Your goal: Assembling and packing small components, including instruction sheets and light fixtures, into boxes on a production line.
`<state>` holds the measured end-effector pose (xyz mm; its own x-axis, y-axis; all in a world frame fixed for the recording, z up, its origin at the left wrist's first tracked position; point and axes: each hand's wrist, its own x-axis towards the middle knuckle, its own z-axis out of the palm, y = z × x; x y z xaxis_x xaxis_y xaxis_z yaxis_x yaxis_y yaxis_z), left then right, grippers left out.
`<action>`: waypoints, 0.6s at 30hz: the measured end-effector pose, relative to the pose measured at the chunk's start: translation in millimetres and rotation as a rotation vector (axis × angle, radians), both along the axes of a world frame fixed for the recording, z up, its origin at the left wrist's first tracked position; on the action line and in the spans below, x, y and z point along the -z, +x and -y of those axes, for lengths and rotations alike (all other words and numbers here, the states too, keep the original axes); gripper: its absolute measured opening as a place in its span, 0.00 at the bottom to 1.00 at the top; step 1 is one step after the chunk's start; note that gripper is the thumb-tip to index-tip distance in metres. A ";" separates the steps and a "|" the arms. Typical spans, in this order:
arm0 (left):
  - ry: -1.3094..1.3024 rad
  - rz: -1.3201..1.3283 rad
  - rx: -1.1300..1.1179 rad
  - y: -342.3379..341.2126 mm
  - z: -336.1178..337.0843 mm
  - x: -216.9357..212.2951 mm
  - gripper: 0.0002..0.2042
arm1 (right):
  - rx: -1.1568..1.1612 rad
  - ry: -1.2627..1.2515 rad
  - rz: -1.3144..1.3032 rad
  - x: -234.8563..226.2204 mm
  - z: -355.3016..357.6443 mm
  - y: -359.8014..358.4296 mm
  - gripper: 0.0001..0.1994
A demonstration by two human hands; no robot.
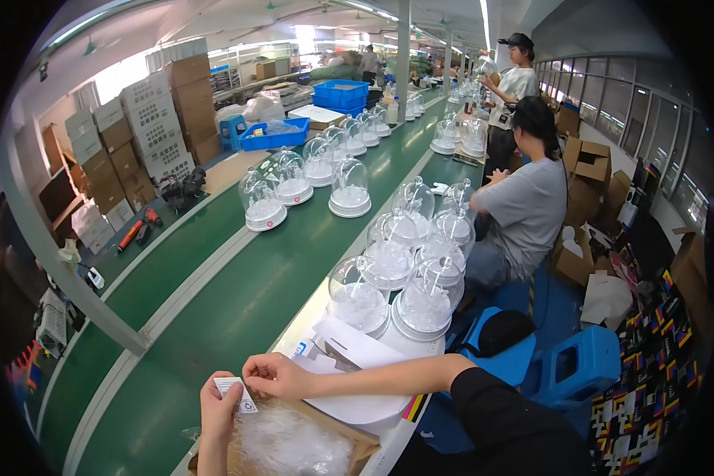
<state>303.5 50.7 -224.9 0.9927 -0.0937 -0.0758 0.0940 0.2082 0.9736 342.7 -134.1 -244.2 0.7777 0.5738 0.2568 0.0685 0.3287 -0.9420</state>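
— Left hand [218, 408]?
— Pinching a small white label [236, 395], just above a clear plastic bag [289, 444].
— Right hand [278, 374]?
— Fingers closing on the label's edge (beyond: glass domes [389, 293]).

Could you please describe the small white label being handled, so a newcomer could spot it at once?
Follow the green conveyor belt to its near end. There the left hand and right hand pinch a small white label above a clear plastic bag; it alone is held.
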 end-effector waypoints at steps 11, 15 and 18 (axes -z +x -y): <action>0.030 -0.004 -0.012 8.6 0.6 6.2 0.12 | 0.045 0.016 -0.047 -1.1 3.1 12.1 0.03; 0.011 -0.016 0.011 8.5 -6.4 2.3 0.10 | 0.085 -0.009 -0.117 -7.7 -2.5 9.9 0.03; -0.032 -0.035 0.024 3.9 -5.5 -3.6 0.09 | 0.068 -0.027 -0.110 -10.9 -0.8 7.8 0.03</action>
<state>307.4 56.2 -221.3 0.9869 -0.1206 -0.1073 0.1335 0.2366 0.9624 350.6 -133.2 -233.3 0.8379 0.5241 0.1527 -0.0146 0.3012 -0.9535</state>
